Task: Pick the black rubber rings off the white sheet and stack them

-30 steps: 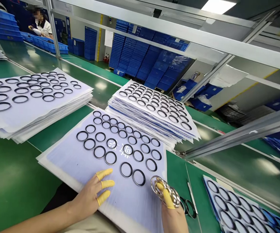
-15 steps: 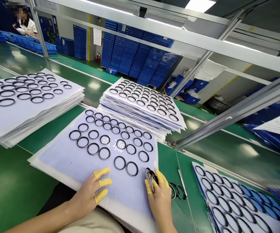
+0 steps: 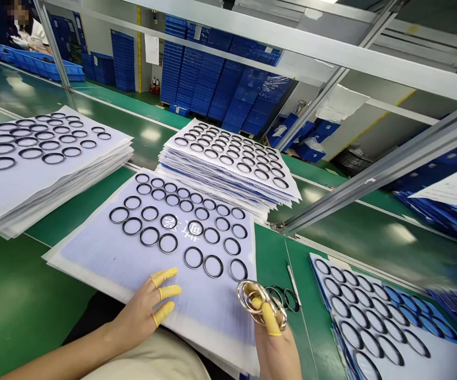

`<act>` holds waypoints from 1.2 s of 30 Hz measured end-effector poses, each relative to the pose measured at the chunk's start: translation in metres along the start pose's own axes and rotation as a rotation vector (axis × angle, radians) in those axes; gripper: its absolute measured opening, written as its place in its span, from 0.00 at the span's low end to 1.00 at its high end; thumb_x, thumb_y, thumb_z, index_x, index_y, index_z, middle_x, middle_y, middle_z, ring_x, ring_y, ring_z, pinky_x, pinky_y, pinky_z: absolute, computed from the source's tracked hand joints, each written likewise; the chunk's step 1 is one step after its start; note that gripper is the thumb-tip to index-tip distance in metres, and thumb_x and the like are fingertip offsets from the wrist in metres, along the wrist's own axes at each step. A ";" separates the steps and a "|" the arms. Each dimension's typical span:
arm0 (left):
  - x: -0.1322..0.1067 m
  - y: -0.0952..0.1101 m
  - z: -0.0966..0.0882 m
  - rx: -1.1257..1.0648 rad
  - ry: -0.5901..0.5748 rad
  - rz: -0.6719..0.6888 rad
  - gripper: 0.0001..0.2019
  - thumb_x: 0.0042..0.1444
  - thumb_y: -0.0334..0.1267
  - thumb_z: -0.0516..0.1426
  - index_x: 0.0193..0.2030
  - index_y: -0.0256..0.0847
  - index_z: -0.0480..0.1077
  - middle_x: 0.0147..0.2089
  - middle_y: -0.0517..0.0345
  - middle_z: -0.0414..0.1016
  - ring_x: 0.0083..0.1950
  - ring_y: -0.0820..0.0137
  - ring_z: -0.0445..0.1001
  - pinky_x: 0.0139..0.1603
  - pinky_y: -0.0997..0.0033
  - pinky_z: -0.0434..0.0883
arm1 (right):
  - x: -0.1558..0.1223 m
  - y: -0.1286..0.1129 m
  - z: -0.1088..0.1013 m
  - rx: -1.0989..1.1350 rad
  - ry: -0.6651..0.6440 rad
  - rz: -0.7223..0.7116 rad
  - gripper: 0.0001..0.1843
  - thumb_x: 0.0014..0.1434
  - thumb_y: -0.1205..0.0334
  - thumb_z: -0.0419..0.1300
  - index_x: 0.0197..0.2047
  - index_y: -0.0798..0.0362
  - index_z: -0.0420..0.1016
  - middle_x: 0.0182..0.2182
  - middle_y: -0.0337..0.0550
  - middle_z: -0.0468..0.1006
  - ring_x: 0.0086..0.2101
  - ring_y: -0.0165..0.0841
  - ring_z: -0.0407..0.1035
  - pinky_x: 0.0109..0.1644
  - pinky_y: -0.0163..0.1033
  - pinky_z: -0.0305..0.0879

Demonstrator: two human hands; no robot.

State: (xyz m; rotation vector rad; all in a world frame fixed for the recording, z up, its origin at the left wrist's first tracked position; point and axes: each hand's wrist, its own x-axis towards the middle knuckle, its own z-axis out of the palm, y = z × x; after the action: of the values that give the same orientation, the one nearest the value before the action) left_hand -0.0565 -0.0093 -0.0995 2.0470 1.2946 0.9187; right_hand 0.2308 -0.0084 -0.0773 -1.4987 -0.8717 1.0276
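My right hand (image 3: 274, 327), with yellow finger cots, holds several shiny metal rings (image 3: 252, 301) just above the right edge of a white sheet stack (image 3: 94, 248). Flat on that sheet lie rows of black-edged rings (image 3: 168, 243), one of them just beyond my right hand. My left hand (image 3: 149, 301) rests on the sheet's near part, its yellow-covered fingers spread and holding nothing. A few loose rings (image 3: 291, 300) lie on the green table right behind my right hand, partly hidden by it.
Tall sheet stacks topped with rings stand at the left (image 3: 105, 158) and at the back (image 3: 220, 182). At the right lies another ring-covered sheet (image 3: 418, 364). A white pen-like stick (image 3: 293, 283) lies nearby. A slanted metal post (image 3: 371, 179) crosses the right side. A person sits far left.
One more ring lies on the sheet's right side, near my right hand. That hand has drawn back and turned with the remaining rings. My left hand has barely moved.
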 end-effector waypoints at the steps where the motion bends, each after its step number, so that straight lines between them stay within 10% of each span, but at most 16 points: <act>1: 0.000 0.001 0.000 -0.002 0.000 0.003 0.15 0.61 0.32 0.52 0.52 0.51 0.70 0.64 0.55 0.65 0.62 0.63 0.66 0.59 0.60 0.69 | -0.003 0.006 0.001 -0.171 0.006 -0.130 0.18 0.56 0.48 0.61 0.46 0.50 0.78 0.50 0.49 0.79 0.52 0.51 0.69 0.55 0.58 0.66; 6: -0.004 -0.001 -0.003 -0.005 0.018 -0.018 0.15 0.61 0.32 0.51 0.52 0.51 0.70 0.64 0.56 0.64 0.62 0.63 0.66 0.60 0.59 0.69 | -0.010 0.030 0.002 -0.942 -0.112 -0.967 0.08 0.61 0.64 0.56 0.42 0.50 0.76 0.54 0.56 0.74 0.56 0.55 0.64 0.47 0.59 0.66; 13: -0.010 -0.003 -0.010 0.006 0.037 -0.043 0.15 0.60 0.32 0.52 0.51 0.50 0.71 0.63 0.55 0.66 0.61 0.63 0.67 0.59 0.59 0.69 | -0.014 0.014 0.046 -1.151 -0.126 -1.221 0.10 0.61 0.70 0.54 0.43 0.58 0.74 0.52 0.65 0.75 0.54 0.58 0.65 0.46 0.59 0.69; 28: -0.022 -0.029 -0.051 0.014 0.245 -0.163 0.13 0.62 0.36 0.51 0.51 0.47 0.71 0.65 0.55 0.63 0.62 0.64 0.66 0.62 0.57 0.66 | -0.013 -0.005 0.135 -1.246 -0.495 -1.144 0.12 0.61 0.62 0.59 0.46 0.56 0.77 0.56 0.58 0.73 0.59 0.53 0.61 0.60 0.61 0.58; 36: -0.033 -0.080 -0.101 0.104 0.508 -0.287 0.15 0.60 0.45 0.52 0.51 0.48 0.72 0.64 0.54 0.63 0.63 0.58 0.64 0.65 0.51 0.62 | -0.011 -0.023 0.170 -1.247 -0.620 -1.112 0.18 0.62 0.56 0.57 0.48 0.60 0.78 0.54 0.60 0.74 0.57 0.56 0.63 0.59 0.62 0.59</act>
State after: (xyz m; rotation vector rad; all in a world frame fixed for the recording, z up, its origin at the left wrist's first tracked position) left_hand -0.1890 -0.0003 -0.1045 1.6895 1.8767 1.3036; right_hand 0.0679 0.0459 -0.0631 -1.1554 -2.6966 -0.0495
